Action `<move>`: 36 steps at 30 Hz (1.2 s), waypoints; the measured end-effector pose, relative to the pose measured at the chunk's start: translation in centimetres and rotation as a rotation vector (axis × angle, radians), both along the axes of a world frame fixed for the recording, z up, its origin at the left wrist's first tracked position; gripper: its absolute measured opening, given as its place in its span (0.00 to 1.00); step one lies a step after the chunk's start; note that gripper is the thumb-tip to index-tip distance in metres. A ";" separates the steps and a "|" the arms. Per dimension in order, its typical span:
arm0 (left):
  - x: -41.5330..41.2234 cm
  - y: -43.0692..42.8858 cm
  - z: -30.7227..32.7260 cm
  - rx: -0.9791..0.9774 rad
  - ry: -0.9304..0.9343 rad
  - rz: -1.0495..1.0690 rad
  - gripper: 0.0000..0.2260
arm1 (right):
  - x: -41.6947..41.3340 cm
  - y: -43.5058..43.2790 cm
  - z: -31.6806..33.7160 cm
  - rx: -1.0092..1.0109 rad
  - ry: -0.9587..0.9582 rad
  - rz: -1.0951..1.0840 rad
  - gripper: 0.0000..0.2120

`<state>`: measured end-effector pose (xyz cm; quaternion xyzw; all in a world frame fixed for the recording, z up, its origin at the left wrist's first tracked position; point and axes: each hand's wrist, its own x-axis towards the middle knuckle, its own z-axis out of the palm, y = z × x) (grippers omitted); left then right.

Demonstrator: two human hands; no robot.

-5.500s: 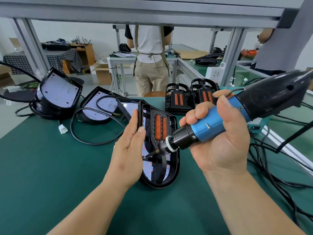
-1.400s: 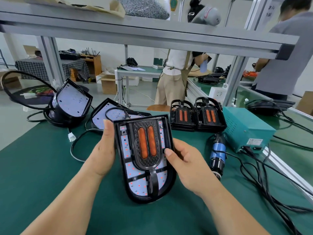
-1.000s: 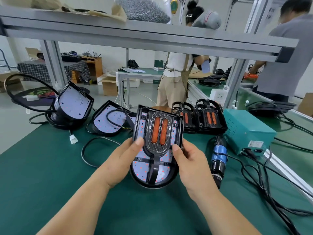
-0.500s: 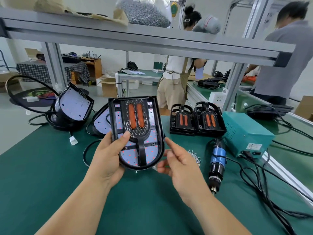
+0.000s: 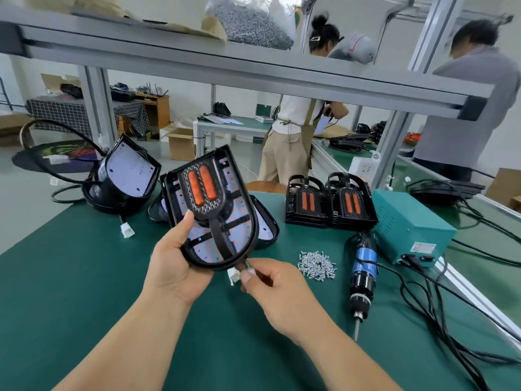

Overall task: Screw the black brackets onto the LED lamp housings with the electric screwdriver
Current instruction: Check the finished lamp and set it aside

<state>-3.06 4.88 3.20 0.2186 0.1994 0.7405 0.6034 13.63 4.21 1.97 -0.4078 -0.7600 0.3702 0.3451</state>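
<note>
The left hand (image 5: 174,266) grips the rounded lower edge of a lamp housing (image 5: 245,210) and holds it tilted above the table (image 5: 84,277), with its black bracket (image 5: 218,235) lying across the light board. The right hand (image 5: 279,289) pinches a small white plug (image 5: 233,275) hanging just below the housing. I cannot see whether every screw on this bracket is in. The electric screwdriver (image 5: 363,266) lies unheld on the table to the right, beside a loose pile of screws (image 5: 317,265), so this piece looks finished or under inspection. Two black lamp stacks (image 5: 329,204) with brackets fitted stand at the back, next to a teal power box (image 5: 408,224). Two bare housings (image 5: 127,173) at the left show no bracket, so work remains. A clear bag (image 5: 251,24) full of screws sits on the shelf (image 5: 169,52) overhead; an open cardboard box (image 5: 181,142) stands on the floor beyond, its contents hidden.
</note>
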 end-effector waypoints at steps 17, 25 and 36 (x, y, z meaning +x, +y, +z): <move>-3.9 0.1 -0.4 -0.001 -0.017 -0.033 0.17 | 3.6 2.8 1.2 -0.352 1.023 -0.526 0.13; -5.1 0.1 -0.5 0.027 -0.036 0.063 0.17 | 6.7 3.8 2.9 -0.420 1.347 -0.652 0.14; -7.3 -0.6 -0.3 0.130 -0.285 0.239 0.16 | 9.2 4.1 3.7 -0.476 1.678 -0.588 0.09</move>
